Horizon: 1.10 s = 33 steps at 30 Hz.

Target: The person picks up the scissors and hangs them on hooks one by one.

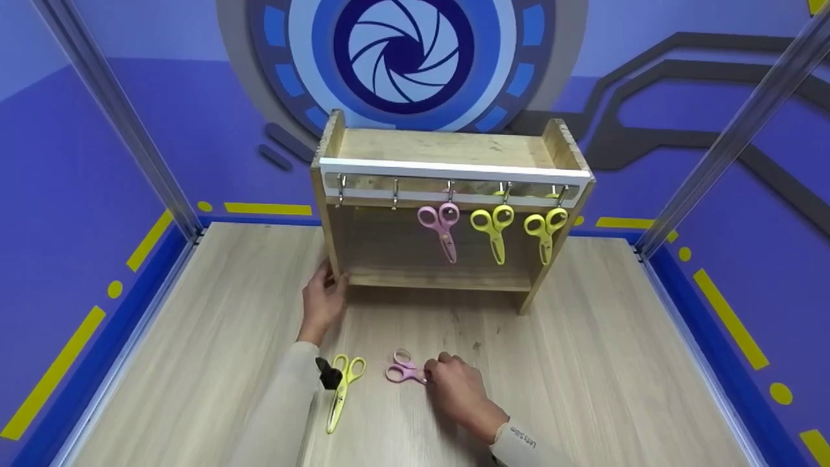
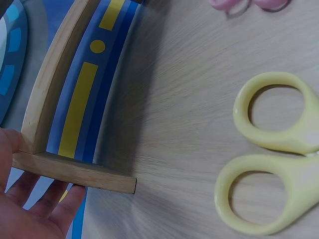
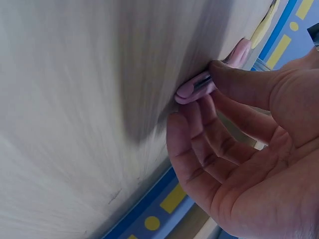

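My left hand (image 1: 323,299) grips the lower left side of a wooden rack (image 1: 428,283), thumb on one side and fingers on the other in the left wrist view. Pink scissors (image 1: 403,371) lie near the table's middle; my right hand (image 1: 458,389) pinches them by the blade end (image 3: 193,88), between thumb and fingers. Yellow scissors (image 1: 340,395) rest on the table beside my left forearm, handles (image 2: 271,107) toward the rack. From the rack's hooks hang another pair of pink scissors (image 1: 444,228) and two yellow pairs (image 1: 495,230), (image 1: 546,232).
Two hooks at the rail's left, one (image 1: 395,194) beside the hung pink scissors, carry nothing. A white rail (image 1: 454,171) crosses the rack's front. Blue printed walls (image 1: 162,130) with metal corner posts (image 1: 123,123) enclose the wood-grain table (image 1: 616,363).
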Available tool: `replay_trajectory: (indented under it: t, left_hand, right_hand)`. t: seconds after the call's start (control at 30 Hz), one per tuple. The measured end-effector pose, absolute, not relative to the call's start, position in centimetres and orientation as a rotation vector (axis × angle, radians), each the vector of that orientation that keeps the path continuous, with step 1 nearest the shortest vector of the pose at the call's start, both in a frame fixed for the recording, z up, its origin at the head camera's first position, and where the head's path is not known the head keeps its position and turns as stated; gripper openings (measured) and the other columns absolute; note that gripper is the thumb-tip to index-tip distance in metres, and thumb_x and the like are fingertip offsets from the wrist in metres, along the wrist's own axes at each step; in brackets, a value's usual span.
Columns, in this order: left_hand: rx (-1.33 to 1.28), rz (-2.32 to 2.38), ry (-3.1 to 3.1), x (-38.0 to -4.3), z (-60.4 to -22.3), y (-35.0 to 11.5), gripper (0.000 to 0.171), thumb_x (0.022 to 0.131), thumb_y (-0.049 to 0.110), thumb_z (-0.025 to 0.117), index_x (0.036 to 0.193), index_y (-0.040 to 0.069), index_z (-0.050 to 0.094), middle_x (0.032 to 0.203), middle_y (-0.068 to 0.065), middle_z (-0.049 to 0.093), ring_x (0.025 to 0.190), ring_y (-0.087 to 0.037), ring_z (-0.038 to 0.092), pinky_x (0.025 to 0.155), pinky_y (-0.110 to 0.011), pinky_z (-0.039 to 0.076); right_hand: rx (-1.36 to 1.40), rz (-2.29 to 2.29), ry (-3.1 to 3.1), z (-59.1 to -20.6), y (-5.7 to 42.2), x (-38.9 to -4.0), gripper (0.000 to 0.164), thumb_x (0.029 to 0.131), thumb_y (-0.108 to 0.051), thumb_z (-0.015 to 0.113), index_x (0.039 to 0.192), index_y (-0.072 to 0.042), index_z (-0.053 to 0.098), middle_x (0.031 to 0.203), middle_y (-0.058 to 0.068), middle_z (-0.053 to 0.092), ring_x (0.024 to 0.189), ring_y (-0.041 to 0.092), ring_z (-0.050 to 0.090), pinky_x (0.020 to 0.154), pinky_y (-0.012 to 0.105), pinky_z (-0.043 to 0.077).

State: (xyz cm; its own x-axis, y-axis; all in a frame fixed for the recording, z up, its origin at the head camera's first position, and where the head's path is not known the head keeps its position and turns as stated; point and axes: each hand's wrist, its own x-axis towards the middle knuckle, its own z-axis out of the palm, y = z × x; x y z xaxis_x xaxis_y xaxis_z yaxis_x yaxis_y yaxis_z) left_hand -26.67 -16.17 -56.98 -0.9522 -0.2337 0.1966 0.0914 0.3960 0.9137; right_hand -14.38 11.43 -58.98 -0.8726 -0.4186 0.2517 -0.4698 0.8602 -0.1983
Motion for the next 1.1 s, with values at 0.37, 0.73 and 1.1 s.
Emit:
replay_trajectory:
  t: [0.37,0.73,1.1]
  left_hand:
    - [0.09,-1.595,-2.341,-26.5,-57.2,-16.3,0.056,0.103,0.016,0.064,0.154,0.004,0.045,0.138,-0.024,0.06,0.125,-0.039,0.061,0.101,-0.052,0.053]
    - [0.084,-1.574,-2.343,-26.7,-57.4,-16.3,0.052,0.103,0.017,0.063,0.151,0.004,0.048,0.14,-0.025,0.06,0.125,-0.04,0.061,0.101,-0.052,0.053]
    - [0.126,-1.578,-2.364,-26.7,-57.1,-16.2,0.052,0.103,0.018,0.064,0.151,0.008,0.049,0.139,-0.021,0.061,0.125,-0.037,0.062,0.101,-0.048,0.054]
  right_hand:
    - [0.618,0.373,-2.821,-59.6,11.5,-14.9,0.009,0.085,-0.016,0.082,0.084,-0.014,0.074,0.073,0.0,0.062,0.062,0.023,0.064,0.044,0.037,0.048]
    - [0.641,0.376,-2.8,-59.6,11.6,-14.8,0.011,0.084,-0.014,0.082,0.083,-0.015,0.071,0.072,0.0,0.062,0.06,0.023,0.062,0.044,0.038,0.046]
    - [0.745,0.439,-2.744,-57.0,11.9,-15.8,0.014,0.083,-0.014,0.086,0.084,-0.015,0.071,0.07,-0.002,0.06,0.058,0.016,0.059,0.044,0.032,0.045]
